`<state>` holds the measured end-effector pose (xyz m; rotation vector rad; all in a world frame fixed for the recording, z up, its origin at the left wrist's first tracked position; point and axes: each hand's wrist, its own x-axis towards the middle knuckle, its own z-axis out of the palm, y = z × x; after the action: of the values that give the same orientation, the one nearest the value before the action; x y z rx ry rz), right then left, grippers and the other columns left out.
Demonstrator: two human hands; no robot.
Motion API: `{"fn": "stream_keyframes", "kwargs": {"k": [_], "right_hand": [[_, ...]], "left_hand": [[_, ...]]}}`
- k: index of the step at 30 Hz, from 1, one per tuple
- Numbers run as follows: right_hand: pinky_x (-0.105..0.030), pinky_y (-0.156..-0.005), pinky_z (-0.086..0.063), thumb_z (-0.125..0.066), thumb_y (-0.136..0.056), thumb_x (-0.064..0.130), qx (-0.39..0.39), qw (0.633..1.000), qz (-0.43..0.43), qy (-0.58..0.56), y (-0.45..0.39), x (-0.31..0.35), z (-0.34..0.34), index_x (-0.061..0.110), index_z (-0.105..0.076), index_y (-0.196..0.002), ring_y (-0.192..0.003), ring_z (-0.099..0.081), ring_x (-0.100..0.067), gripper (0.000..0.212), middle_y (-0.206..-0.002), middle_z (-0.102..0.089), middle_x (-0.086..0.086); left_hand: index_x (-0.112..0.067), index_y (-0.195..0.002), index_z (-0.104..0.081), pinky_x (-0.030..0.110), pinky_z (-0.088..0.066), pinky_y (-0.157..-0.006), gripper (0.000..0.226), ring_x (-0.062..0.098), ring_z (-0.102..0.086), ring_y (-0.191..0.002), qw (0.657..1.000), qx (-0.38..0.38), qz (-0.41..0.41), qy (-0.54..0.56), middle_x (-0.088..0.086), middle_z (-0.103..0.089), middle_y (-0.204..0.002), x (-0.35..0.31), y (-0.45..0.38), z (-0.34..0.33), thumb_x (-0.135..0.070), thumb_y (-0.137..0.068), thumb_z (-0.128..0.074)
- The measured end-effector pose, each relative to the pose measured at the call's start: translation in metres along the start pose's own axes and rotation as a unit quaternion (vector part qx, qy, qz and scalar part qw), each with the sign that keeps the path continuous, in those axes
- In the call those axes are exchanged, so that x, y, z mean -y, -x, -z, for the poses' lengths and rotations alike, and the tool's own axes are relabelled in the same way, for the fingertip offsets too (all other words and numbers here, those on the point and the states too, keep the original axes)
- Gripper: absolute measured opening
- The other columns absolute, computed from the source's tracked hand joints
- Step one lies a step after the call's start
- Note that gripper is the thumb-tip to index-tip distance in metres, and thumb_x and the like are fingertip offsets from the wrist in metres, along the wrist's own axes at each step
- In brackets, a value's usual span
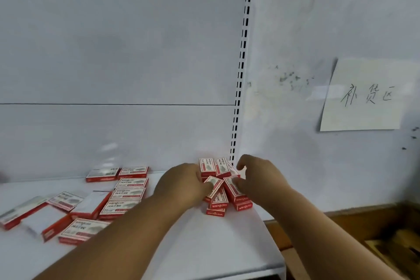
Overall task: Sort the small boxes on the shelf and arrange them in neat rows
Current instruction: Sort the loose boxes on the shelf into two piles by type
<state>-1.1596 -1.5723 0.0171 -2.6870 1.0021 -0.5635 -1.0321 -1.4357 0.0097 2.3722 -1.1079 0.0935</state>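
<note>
Head view looks down on a white shelf where both hands work a jumbled cluster of small red-and-white boxes near the back right corner, beside the slotted upright. Left hand has its fingers curled onto one tilted box, thumb on its top face; right hand curls its fingers round another leaning box. Two more boxes stand upright behind, against the back panel.

Larger boxes of the same colours lie scattered well apart to the left, some roughly stacked in a column, others askew.

These cartons look light, stiff and smooth-faced, so they probably slide easily and topple if nudged. Pinching across the narrow long sides should give the surest hold. No container is in sight; everything lies loose on the shelf. A handwritten paper note hangs on the wall at right.
</note>
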Motion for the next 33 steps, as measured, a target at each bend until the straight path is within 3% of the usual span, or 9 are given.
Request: {"fn": "stream_keyframes", "kwargs": {"k": [3, 7, 12, 15, 18, 22, 24, 29, 33], "right_hand": [[-0.025, -0.059, -0.039, -0.062, -0.087, 0.027, -0.023, 0.999, 0.026, 0.011, -0.002, 0.005, -0.002, 0.028, -0.054, -0.117, -0.083, -0.055, -0.013, 0.030, -0.087, -0.054, 0.010], [-0.027, -0.064, -0.042, -0.055, -0.089, 0.024, -0.033, 0.998, 0.044, 0.005, -0.004, 0.013, -0.002, 0.028, -0.055, -0.116, -0.086, -0.054, -0.015, 0.027, -0.099, -0.061, 0.006], [-0.027, -0.068, -0.044, -0.056, -0.090, 0.032, -0.031, 0.995, 0.085, -0.029, -0.002, 0.041, -0.004, 0.030, -0.057, -0.109, -0.086, -0.055, -0.014, 0.019, -0.102, -0.061, 0.006], [-0.023, -0.062, -0.043, -0.058, -0.089, 0.038, -0.010, 0.991, 0.114, -0.068, 0.003, 0.077, -0.011, 0.032, -0.058, -0.105, -0.077, -0.057, -0.009, 0.017, -0.095, -0.061, 0.010], [-0.019, -0.060, -0.039, -0.061, -0.089, 0.041, 0.022, 0.984, 0.151, -0.091, 0.009, 0.119, -0.021, 0.033, -0.060, -0.106, -0.077, -0.054, -0.004, 0.019, -0.090, -0.059, 0.016], [-0.017, -0.061, -0.042, -0.060, -0.090, 0.037, 0.066, 0.968, 0.218, -0.102, 0.022, 0.177, -0.042, 0.030, -0.062, -0.107, -0.079, -0.058, -0.006, 0.019, -0.094, -0.063, 0.014], [-0.018, -0.065, -0.044, -0.061, -0.090, 0.037, 0.078, 0.967, 0.223, -0.100, 0.026, 0.205, -0.056, 0.030, -0.062, -0.110, -0.084, -0.058, -0.008, 0.021, -0.101, -0.062, 0.011], [-0.039, -0.102, -0.039, -0.060, -0.084, 0.053, 0.131, 0.970, 0.192, 0.067, 0.025, 0.257, -0.087, 0.032, -0.050, -0.135, -0.125, -0.045, -0.023, 0.056, -0.136, -0.054, 0.003], [-0.037, -0.099, -0.045, -0.065, -0.078, 0.055, 0.160, 0.977, 0.129, 0.051, 0.018, 0.272, -0.104, 0.025, -0.048, -0.136, -0.122, -0.050, -0.025, 0.068, -0.135, -0.055, 0.001]], "left_hand": [[-0.023, -0.062, -0.053, 0.023, -0.032, -0.049, 0.039, 0.007, -0.058, -0.065, 1.000, -0.001, -0.006, -0.012, -0.009, -0.059, -0.064, -0.004, 0.000, -0.003, -0.056, -0.078, -0.065], [-0.026, -0.061, -0.048, 0.023, -0.030, -0.049, 0.039, 0.003, -0.051, -0.062, 1.000, -0.019, 0.000, 0.010, -0.012, -0.054, -0.062, -0.005, 0.004, -0.003, -0.055, -0.085, -0.061], [-0.031, -0.082, -0.052, 0.025, -0.038, -0.056, 0.023, 0.006, -0.057, -0.072, 0.999, -0.044, -0.008, 0.012, -0.013, -0.062, -0.079, 0.017, 0.018, 0.010, -0.053, -0.086, -0.057], [-0.037, -0.100, -0.046, 0.023, -0.040, -0.060, 0.023, 0.006, -0.058, -0.078, 0.997, -0.064, -0.018, 0.024, -0.014, -0.062, -0.093, 0.041, 0.032, 0.026, -0.051, -0.086, -0.059], [-0.037, -0.101, -0.048, 0.022, -0.041, -0.062, 0.020, 0.006, -0.056, -0.079, 0.994, -0.106, -0.028, 0.015, -0.016, -0.059, -0.092, 0.076, 0.049, 0.049, -0.045, -0.086, -0.059], [-0.037, -0.103, -0.054, 0.027, -0.048, -0.077, 0.019, 0.009, -0.054, -0.091, 0.991, -0.122, -0.028, -0.041, -0.015, -0.060, -0.099, 0.138, 0.065, 0.087, -0.036, -0.084, -0.058], [-0.036, -0.109, -0.055, 0.026, -0.045, -0.080, 0.025, 0.011, -0.051, -0.099, 0.993, -0.095, -0.022, -0.067, -0.014, -0.060, -0.109, 0.171, 0.069, 0.107, -0.034, -0.084, -0.059], [-0.042, -0.127, -0.053, 0.032, -0.040, -0.101, 0.048, 0.012, -0.044, -0.121, 0.992, 0.096, -0.046, -0.072, -0.016, -0.052, -0.131, 0.234, 0.073, 0.134, -0.038, -0.079, -0.060], [-0.044, -0.130, -0.052, 0.027, -0.039, -0.100, 0.058, 0.009, -0.042, -0.121, 0.983, 0.151, -0.105, -0.029, -0.018, -0.053, -0.129, 0.263, 0.071, 0.139, -0.034, -0.073, -0.060]]}}
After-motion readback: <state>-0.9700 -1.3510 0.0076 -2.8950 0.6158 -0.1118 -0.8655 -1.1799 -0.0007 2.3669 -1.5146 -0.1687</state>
